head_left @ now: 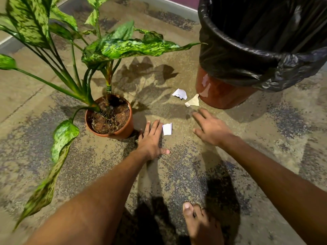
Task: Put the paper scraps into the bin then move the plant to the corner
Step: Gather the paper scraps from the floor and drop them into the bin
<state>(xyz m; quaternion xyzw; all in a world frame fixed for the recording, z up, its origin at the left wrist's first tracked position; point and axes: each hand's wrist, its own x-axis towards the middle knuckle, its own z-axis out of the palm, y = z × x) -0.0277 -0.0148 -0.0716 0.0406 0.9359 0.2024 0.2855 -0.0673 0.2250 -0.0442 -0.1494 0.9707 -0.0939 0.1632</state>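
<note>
Three paper scraps lie on the carpet: a white one (167,129) by my left fingertips, a crumpled white one (180,93), and a beige one (192,102) against the bin's base. The bin (223,92) is reddish-brown with a black liner (247,55) and stands at the upper right. A leafy plant in a terracotta pot (123,131) stands to the left. My left hand (152,140) lies flat with straight fingers between pot and white scrap, touching the scrap's edge. My right hand (210,128) hovers open, fingers spread, just short of the beige scrap.
A bare foot (200,223) stands on the patterned carpet at the bottom. Long speckled leaves (60,144) hang out over the floor on the left. A skirting board (178,6) runs along the wall at the top.
</note>
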